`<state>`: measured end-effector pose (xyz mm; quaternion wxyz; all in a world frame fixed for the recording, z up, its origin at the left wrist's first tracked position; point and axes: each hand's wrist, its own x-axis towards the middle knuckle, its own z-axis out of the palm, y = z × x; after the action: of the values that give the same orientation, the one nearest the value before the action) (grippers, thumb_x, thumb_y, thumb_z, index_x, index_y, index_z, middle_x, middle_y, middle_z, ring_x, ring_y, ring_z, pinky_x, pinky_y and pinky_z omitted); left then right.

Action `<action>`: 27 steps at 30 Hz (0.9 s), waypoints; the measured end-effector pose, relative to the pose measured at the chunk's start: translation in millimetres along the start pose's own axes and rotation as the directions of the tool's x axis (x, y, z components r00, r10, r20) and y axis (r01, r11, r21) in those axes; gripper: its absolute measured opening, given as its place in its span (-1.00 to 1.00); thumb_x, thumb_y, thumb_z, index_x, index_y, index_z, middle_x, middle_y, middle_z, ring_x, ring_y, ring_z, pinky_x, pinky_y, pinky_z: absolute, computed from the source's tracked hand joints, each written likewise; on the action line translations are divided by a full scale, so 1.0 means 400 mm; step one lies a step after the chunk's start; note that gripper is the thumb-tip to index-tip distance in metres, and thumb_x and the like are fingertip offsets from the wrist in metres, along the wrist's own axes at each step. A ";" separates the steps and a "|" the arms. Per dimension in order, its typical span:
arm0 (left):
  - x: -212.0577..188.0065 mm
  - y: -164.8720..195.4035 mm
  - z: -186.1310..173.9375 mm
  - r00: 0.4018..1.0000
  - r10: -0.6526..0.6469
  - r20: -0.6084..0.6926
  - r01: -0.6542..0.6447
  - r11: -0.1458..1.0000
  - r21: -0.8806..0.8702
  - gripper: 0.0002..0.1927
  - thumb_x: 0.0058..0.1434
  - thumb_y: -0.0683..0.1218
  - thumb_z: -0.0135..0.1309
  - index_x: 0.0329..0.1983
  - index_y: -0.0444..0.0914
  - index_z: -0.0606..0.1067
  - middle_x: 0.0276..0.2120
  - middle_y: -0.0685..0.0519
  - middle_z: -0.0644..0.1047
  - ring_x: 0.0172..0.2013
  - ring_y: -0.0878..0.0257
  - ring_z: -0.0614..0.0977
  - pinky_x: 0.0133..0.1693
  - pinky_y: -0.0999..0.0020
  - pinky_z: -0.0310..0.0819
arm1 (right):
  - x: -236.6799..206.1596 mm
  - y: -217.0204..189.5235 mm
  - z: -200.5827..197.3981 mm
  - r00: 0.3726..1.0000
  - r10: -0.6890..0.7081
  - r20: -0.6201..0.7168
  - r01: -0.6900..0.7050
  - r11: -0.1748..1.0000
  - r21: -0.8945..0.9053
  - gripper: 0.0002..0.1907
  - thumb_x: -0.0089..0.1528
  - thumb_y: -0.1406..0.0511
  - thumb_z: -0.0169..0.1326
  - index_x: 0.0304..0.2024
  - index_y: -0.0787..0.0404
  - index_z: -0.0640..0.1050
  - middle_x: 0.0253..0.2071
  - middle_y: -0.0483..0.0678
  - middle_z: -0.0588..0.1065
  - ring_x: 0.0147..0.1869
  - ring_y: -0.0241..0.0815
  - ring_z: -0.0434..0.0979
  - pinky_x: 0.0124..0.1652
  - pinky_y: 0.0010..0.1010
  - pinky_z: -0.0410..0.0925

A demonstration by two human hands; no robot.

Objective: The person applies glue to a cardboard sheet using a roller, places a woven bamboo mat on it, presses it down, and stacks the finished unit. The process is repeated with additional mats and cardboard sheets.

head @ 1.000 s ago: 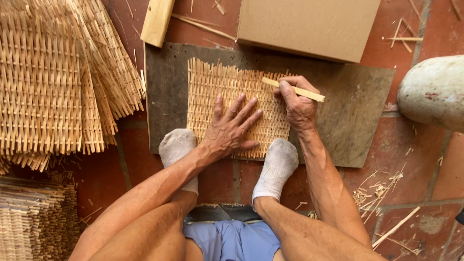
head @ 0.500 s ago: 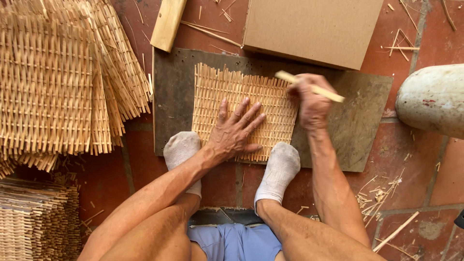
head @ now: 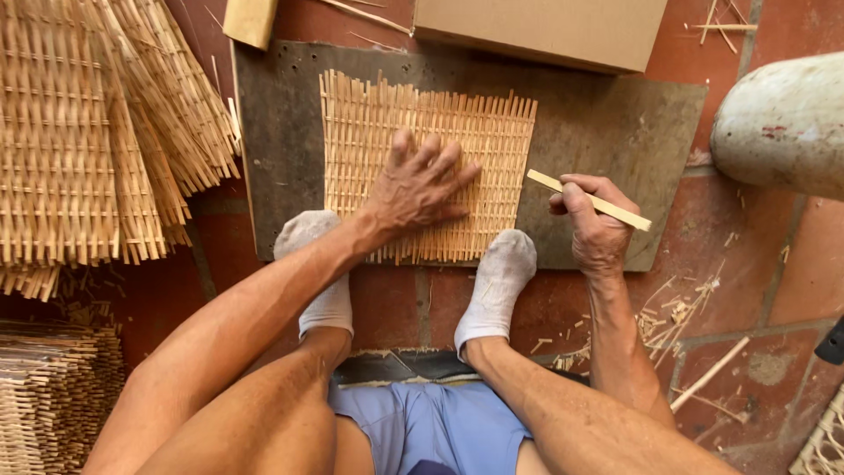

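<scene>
While the left hand [head: 418, 189] presses flat on a woven bamboo mat [head: 428, 163], the right hand [head: 596, 224] holds a thin bamboo slat [head: 589, 200] just off the mat's right edge.

The left hand's grip is fully open, fingers spread and palm down on the lower middle of the mat, closed on nothing. The right hand's grip is closed around the slat, which sticks out of the fist at both ends and lies slanted, its upper left end near the mat's edge. The mat lies on a dark grey board [head: 281, 149] set on the red tiled floor [head: 756, 255]. Two feet in grey socks, one [head: 309, 255] at the lower left and the other [head: 492, 281] at the lower right, rest at the mat's near edge. A stack of finished woven mats [head: 79, 141] lies to the left, a cardboard box [head: 545, 31] beyond the board.
</scene>
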<state>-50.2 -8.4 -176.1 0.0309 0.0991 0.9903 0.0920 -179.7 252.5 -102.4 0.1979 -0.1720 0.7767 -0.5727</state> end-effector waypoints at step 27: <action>-0.086 -0.014 0.037 0.952 -0.282 -0.120 0.282 0.959 -0.018 -0.10 0.27 0.65 -0.31 0.59 0.23 0.17 0.60 -0.02 -0.10 0.54 -0.17 -0.30 0.32 -0.52 -0.71 | 0.293 -0.030 0.422 0.954 -0.092 0.287 0.093 0.996 0.012 -0.82 0.41 0.34 0.09 -0.04 0.34 0.61 -0.29 -0.05 0.61 -0.23 -0.33 0.60 -0.23 -0.49 0.50</action>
<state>-16.5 -17.9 -190.3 -0.0162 -0.0491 0.9943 0.0928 -195.2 52.6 -148.7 0.2813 -0.2895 0.7314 -0.5497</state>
